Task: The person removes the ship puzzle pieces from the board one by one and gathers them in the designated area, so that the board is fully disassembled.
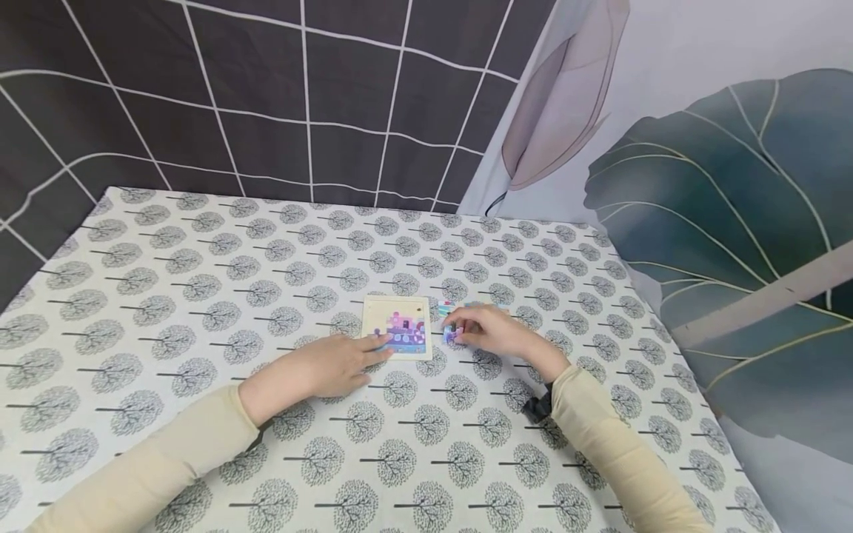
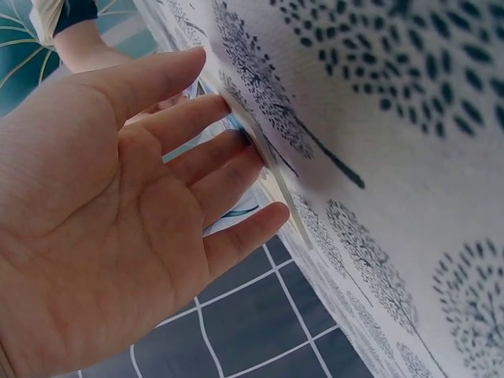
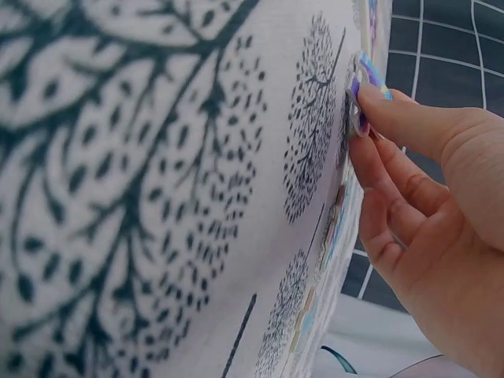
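A jigsaw puzzle in a cream frame tray (image 1: pixel 396 304) lies mid-table, its lower and right parts filled with purple, pink and blue pieces. My left hand (image 1: pixel 338 364) rests with extended fingers on the tray's left side and lower left corner; the left wrist view shows its palm (image 2: pixel 134 205) and the fingertips along the tray's edge (image 2: pixel 276 169). Just right of the tray, my right hand (image 1: pixel 493 330) pinches a purple puzzle piece (image 1: pixel 452 334) between thumb and fingers. In the right wrist view that piece (image 3: pixel 358 98) is tilted, close to the tablecloth.
More loose puzzle pieces (image 1: pixel 445 305) lie beyond the right hand, partly hidden by it. The tablecloth (image 1: pixel 266 459) has a tree print. A dark gridded curtain (image 1: pixel 253 89) hangs behind the table, and a leaf-patterned curtain (image 1: pixel 733 222) is at the right.
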`<state>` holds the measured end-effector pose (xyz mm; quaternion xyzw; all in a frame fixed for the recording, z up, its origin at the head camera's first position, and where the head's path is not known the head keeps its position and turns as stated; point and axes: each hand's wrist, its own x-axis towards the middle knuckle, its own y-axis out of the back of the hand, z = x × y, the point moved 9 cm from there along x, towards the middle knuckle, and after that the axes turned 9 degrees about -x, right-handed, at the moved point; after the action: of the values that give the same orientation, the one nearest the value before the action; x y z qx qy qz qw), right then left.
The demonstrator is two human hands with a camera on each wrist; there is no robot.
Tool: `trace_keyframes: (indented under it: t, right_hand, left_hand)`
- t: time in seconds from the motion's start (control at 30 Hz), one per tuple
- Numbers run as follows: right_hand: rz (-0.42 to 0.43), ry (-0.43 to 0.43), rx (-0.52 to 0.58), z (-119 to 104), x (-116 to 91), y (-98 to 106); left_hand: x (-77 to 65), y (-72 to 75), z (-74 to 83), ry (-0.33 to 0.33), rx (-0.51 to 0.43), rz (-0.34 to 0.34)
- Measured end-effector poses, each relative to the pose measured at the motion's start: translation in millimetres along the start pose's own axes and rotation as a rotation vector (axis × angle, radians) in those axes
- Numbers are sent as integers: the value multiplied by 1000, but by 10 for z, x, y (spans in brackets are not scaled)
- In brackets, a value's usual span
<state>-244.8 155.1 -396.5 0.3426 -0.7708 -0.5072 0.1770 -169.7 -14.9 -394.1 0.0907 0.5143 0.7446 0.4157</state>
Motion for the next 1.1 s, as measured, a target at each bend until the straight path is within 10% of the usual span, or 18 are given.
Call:
trace_keyframes:
  t: [1.1]
  right_hand:
    - [25,-41,-29,63,36,18]
  left_hand:
    - [205,40,266,-138,162,132]
